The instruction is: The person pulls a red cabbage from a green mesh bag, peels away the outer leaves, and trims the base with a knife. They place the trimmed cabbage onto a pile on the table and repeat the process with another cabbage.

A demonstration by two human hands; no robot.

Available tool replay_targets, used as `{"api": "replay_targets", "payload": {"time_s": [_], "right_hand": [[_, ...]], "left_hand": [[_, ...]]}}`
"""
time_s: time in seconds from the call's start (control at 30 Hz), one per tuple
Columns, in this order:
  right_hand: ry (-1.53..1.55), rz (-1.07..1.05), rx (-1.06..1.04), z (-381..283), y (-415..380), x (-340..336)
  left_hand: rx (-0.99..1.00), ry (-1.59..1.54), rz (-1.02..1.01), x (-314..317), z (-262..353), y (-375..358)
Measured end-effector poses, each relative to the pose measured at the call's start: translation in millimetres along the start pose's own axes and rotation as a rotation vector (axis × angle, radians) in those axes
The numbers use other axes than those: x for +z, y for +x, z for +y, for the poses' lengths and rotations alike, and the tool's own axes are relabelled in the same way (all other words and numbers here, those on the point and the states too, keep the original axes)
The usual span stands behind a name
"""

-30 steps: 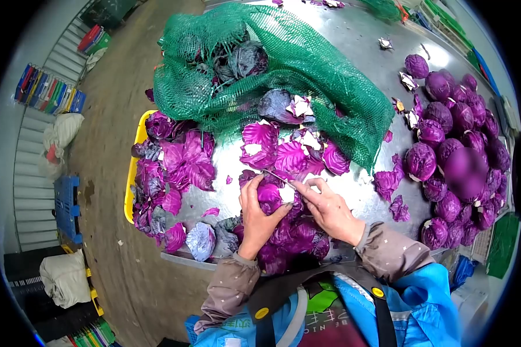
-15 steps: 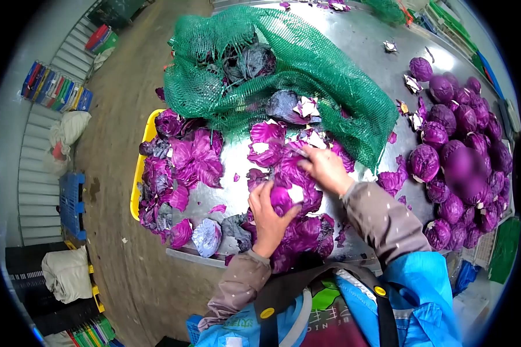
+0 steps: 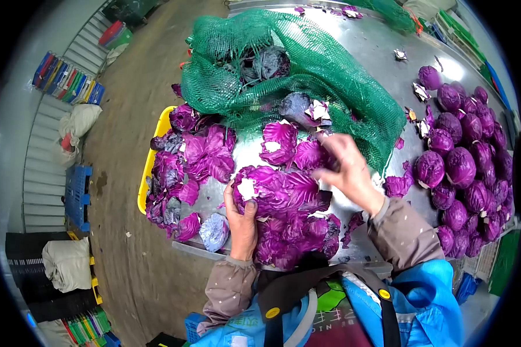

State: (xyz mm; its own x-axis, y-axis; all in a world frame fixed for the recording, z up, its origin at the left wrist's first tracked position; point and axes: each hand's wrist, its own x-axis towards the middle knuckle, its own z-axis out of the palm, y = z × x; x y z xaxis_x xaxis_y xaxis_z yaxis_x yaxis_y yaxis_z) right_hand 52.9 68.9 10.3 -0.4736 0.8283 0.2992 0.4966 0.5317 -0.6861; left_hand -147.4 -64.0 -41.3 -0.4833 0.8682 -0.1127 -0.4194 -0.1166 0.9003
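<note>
My left hand (image 3: 241,226) grips the left edge of a red cabbage (image 3: 278,188) with its outer leaves spread wide and a white cut stem end facing up. Thumb and fingers close on it beside that stem. To the right, my right hand (image 3: 353,173) is raised over the leaves with fingers apart and somewhat blurred; nothing shows in it. Loose purple leaves (image 3: 295,240) lie heaped below the cabbage, close to my body. Just beyond it rests a leaf with a white base (image 3: 279,141). A greyish-purple cabbage (image 3: 295,108) sits at the mouth of a green mesh sack (image 3: 336,69).
A yellow crate (image 3: 147,179) full of leaves stands at the left table edge. Several trimmed red cabbages (image 3: 461,168) are piled on the right of the metal table (image 3: 382,43). A crumpled pale leaf (image 3: 214,232) lies near the front edge.
The cabbage has turned and its leaves are spread wider, the white stem now farther left. My left hand moved left with it. My right hand moved away from it and opened.
</note>
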Motion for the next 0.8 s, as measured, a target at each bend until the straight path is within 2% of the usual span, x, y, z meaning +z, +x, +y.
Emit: {"api": "replay_targets", "payload": {"time_s": [0.07, 0.13, 0.27, 0.33, 0.4, 0.43, 0.47, 0.53, 0.6, 0.63, 0.73, 0.77, 0.8], "right_hand": [[0.23, -0.121, -0.216, -26, -5, 11], [0.237, -0.211, -0.166, -38, -12, 20], [0.234, -0.218, -0.186, -35, -10, 17], [0.324, -0.16, -0.065, -24, -10, 18], [0.439, -0.095, 0.232, -8, -14, 20], [0.565, -0.019, 0.309, 12, -19, 31], [0.383, -0.025, 0.315, 11, -17, 20], [0.343, -0.053, 0.31, 18, -17, 13], [0.329, -0.124, 0.147, -9, -12, 3], [0.334, -0.163, -0.034, -13, -11, 5], [0.326, -0.322, -0.043, -23, -11, 14], [0.35, -0.215, -0.091, -24, -10, 14], [0.35, -0.217, -0.093, -21, -9, 11]], "left_hand": [[0.04, 0.082, 0.008, 4, 1, 0], [0.071, 0.182, 0.014, 12, 6, -2], [0.038, 0.23, 0.007, 12, 7, -4], [0.061, 0.274, 0.006, 18, 10, -7], [0.117, 0.29, -0.014, 19, 9, -7], [0.115, 0.277, 0.004, 18, 9, -7], [0.068, 0.218, 0.03, 17, 9, -7], [0.071, 0.168, 0.044, 7, 4, -1], [0.107, 0.26, 0.051, 11, 8, 0], [0.117, 0.308, 0.017, 17, 13, 0], [0.202, 0.49, -0.035, 26, 18, 0], [0.258, 0.557, -0.031, 22, 15, 2], [0.313, 0.622, -0.023, 18, 14, 3]]}}
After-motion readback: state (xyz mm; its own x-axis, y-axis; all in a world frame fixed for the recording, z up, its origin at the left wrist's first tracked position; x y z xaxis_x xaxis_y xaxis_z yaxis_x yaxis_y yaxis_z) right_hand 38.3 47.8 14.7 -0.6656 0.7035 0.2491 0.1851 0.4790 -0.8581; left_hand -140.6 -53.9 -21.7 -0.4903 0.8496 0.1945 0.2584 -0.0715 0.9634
